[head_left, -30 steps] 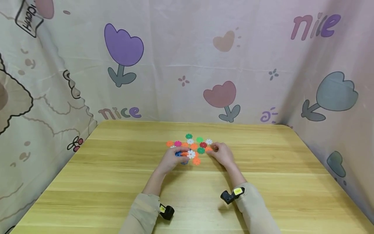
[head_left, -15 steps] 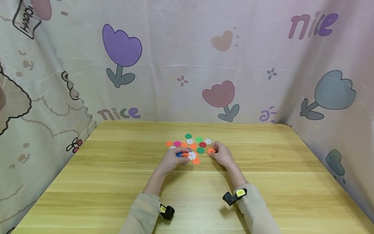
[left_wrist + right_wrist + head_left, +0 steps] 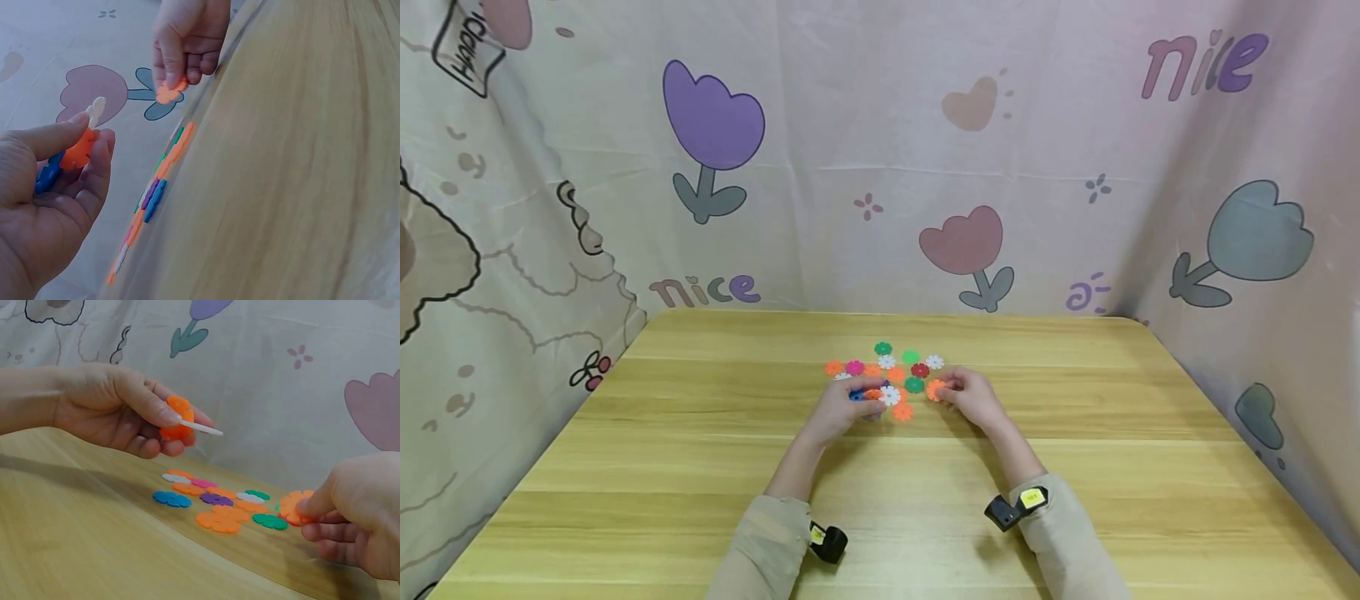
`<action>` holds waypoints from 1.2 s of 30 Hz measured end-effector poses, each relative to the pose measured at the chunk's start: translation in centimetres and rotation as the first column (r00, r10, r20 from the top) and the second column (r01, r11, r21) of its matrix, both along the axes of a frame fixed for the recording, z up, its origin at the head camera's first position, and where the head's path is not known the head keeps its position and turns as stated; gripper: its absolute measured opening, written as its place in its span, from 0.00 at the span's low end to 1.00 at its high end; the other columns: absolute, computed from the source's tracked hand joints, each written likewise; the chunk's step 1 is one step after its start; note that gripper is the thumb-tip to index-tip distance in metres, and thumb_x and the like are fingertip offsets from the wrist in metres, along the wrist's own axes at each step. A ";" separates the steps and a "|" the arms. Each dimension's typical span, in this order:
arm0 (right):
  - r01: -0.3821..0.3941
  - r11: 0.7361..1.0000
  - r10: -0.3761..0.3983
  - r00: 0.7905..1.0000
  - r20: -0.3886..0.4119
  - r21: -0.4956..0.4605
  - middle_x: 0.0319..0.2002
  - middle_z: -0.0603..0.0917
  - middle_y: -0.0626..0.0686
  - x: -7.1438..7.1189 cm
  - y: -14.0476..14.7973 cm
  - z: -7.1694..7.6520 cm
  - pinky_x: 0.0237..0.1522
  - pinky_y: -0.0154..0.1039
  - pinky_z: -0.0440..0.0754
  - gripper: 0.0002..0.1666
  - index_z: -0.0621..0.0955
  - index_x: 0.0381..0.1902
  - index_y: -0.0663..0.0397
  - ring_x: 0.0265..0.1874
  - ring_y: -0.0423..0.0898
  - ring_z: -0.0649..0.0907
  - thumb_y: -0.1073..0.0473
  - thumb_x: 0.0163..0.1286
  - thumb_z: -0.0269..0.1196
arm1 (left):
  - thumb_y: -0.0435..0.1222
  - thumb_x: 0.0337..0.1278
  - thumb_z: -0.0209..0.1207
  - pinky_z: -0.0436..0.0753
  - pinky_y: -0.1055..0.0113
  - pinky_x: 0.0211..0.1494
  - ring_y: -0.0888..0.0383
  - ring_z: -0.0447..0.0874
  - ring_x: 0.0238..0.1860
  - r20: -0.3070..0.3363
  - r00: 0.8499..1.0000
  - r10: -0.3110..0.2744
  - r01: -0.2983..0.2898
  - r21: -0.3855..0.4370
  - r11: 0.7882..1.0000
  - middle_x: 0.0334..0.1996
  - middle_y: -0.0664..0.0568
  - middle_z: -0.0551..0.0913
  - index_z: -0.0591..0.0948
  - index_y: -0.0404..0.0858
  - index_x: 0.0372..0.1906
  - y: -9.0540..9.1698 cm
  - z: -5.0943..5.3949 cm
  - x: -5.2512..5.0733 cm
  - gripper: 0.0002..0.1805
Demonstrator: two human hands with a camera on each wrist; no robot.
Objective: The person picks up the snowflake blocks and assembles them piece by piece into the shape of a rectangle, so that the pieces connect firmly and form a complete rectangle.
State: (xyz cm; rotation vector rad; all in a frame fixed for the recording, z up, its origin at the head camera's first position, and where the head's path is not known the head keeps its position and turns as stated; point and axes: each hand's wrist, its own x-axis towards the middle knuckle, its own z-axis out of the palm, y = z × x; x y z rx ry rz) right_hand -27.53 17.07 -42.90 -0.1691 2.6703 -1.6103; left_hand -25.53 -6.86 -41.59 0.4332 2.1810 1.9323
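My left hand (image 3: 838,410) grips a joined piece made of a blue, an orange (image 3: 77,150) and a white (image 3: 95,112) flower-shaped disc, held above the table. In the right wrist view the white disc (image 3: 203,428) sticks out edge-on from the orange one (image 3: 179,404). Between thumb and fingers, my right hand (image 3: 976,398) pinches a single orange disc (image 3: 294,507), raised off the table and apart from the left hand's piece. Loose discs lie flat around and below both hands, among them a green one (image 3: 270,521) and a purple one (image 3: 217,499).
More flat discs in several colours, such as a dark green (image 3: 883,348), a pink (image 3: 854,367) and a white one (image 3: 935,362), lie on the wooden table (image 3: 700,467). A printed curtain (image 3: 850,125) hangs behind and along the sides.
My right hand has picked up the orange disc from the right side of the spread and turned it, shifting slightly. The left hand has stayed nearly in place, tilting its piece a little.
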 end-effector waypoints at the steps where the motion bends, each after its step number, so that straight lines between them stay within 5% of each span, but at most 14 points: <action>1: -0.021 1.000 0.021 1.000 0.000 -0.023 0.28 0.80 0.54 0.1 -0.1 0.1 0.29 0.36 0.77 0.12 0.78 0.45 0.66 0.27 0.46 0.79 0.68 0.63 0.61 | 0.27 0.52 0.62 0.81 0.55 0.40 0.43 0.82 0.33 0.001 1.000 0.007 -0.007 -0.001 1.000 0.40 0.39 0.79 0.77 0.27 0.53 0.0 0.0 0.0 0.21; 10: -0.180 0.975 0.170 0.982 -0.086 -0.133 0.30 0.82 0.59 1.1 -2.0 1.6 0.34 0.47 0.81 0.08 0.77 0.41 0.67 0.31 0.59 0.82 0.70 0.63 0.59 | 0.27 0.51 0.62 0.79 0.55 0.42 0.50 0.79 0.34 0.025 0.998 0.055 -0.054 -0.042 0.998 0.49 0.37 0.76 0.78 0.26 0.51 0.0 0.7 0.3 0.19; 19: -0.210 0.962 0.186 0.972 -0.141 -0.173 0.32 0.80 0.68 1.5 -3.1 2.0 0.36 0.58 0.77 0.10 0.75 0.43 0.72 0.31 0.67 0.80 0.74 0.63 0.58 | 0.31 0.51 0.65 0.77 0.63 0.42 0.53 0.76 0.40 -0.021 0.994 0.110 -0.111 -0.070 0.991 0.45 0.45 0.79 0.82 0.33 0.48 0.0 0.5 0.3 0.17; 36: -0.253 0.944 0.202 0.950 -0.238 -0.210 0.33 0.80 0.70 1.7 -3.7 1.2 0.33 0.50 0.82 0.12 0.75 0.45 0.76 0.28 0.60 0.83 0.74 0.63 0.58 | 0.32 0.51 0.64 0.77 0.58 0.41 0.55 0.76 0.34 -0.011 0.996 0.090 -0.090 -0.055 0.994 0.40 0.44 0.79 0.80 0.31 0.50 -0.1 1.2 0.6 0.18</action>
